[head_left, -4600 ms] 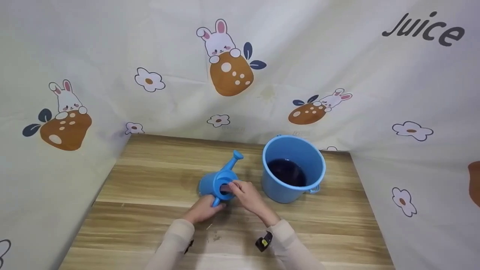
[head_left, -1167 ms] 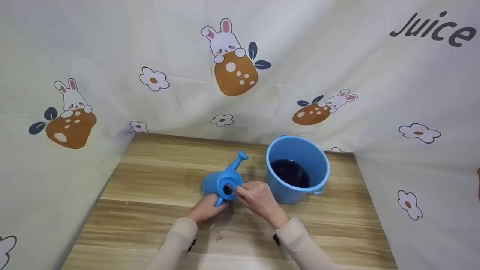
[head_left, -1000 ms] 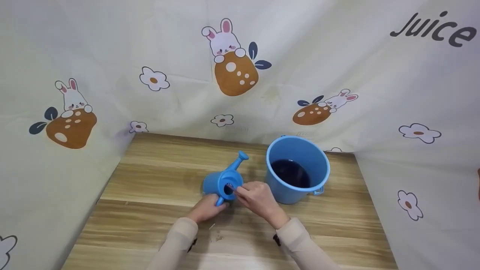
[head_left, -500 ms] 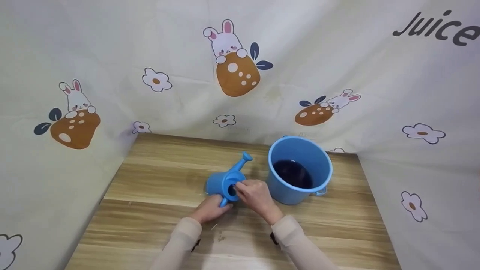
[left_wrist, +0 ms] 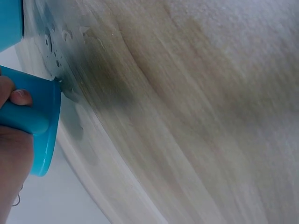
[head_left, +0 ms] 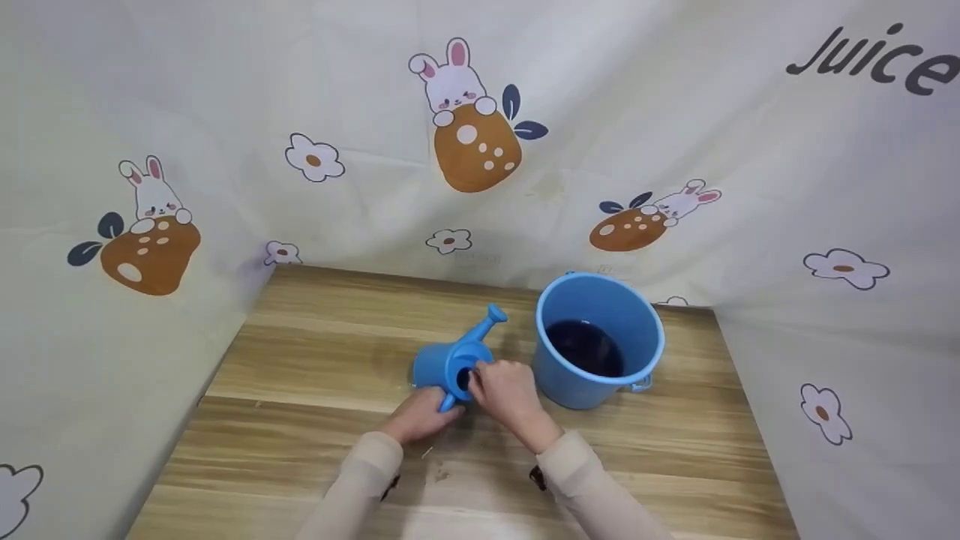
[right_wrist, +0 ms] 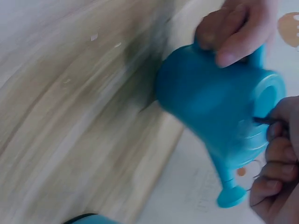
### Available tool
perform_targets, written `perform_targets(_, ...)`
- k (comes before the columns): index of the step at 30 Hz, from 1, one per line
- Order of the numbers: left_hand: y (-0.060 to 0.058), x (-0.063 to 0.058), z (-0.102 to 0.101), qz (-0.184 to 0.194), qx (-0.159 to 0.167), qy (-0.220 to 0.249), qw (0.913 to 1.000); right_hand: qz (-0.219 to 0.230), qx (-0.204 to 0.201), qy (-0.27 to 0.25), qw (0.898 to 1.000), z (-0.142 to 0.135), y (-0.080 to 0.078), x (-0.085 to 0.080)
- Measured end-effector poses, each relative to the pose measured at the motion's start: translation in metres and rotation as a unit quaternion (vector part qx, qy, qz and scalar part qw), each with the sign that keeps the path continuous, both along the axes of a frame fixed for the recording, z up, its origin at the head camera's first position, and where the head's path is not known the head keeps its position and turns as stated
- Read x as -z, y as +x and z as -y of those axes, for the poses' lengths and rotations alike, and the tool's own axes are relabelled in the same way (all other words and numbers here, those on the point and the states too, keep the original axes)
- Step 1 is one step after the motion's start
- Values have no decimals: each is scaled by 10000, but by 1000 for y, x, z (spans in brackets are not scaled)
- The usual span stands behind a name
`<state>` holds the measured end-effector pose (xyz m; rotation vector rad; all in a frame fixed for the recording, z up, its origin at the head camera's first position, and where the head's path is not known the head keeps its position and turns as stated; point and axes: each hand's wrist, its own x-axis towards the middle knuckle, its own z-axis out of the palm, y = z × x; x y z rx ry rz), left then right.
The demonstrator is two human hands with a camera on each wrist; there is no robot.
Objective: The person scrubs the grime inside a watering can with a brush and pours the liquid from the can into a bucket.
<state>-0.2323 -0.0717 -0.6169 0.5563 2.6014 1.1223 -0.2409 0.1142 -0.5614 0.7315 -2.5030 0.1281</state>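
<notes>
A small blue watering can [head_left: 433,365] stands on the wooden table, its spout pointing toward the back right. My left hand [head_left: 421,415] grips its handle, the fingers curled round it in the left wrist view. Over the can's round opening, my right hand [head_left: 511,394] pinches a thin dark stick-like tool [right_wrist: 262,120]. The tool's far end goes into the opening and is hidden there, so its kind is unclear. To the right of the can stands a blue bucket [head_left: 551,375] with dark liquid [head_left: 585,349] at its bottom.
Water drops [left_wrist: 57,60] lie on the table [head_left: 315,360] near the can's base. A printed cloth [head_left: 360,202] with rabbits and flowers hangs round the back and sides. Small pale bits [head_left: 427,452] lie in front of the hands.
My right hand shifts slightly at the opening, and the tool's visible part, seen earlier as pinkish inside the can, is now mostly covered. My left hand keeps its hold on the handle.
</notes>
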Motion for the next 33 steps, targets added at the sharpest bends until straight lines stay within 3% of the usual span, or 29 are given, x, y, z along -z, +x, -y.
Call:
perform_targets(5,-1,-1,1,128,-34,39,9999,442,344,16,9984,6,7,-15)
perform_targets(15,-2,-2,0,102,-65,66,9999,539,569,-148,9968,9,19,-39)
perform_targets(26,-3,-1,-1,-107,-12,-80,9999,738,779,-171,9941,11,13,-31)
perform_targets(33,-3,-1,-3,90,-70,33,9999,1103,827,-317,9899,13,7,-19)
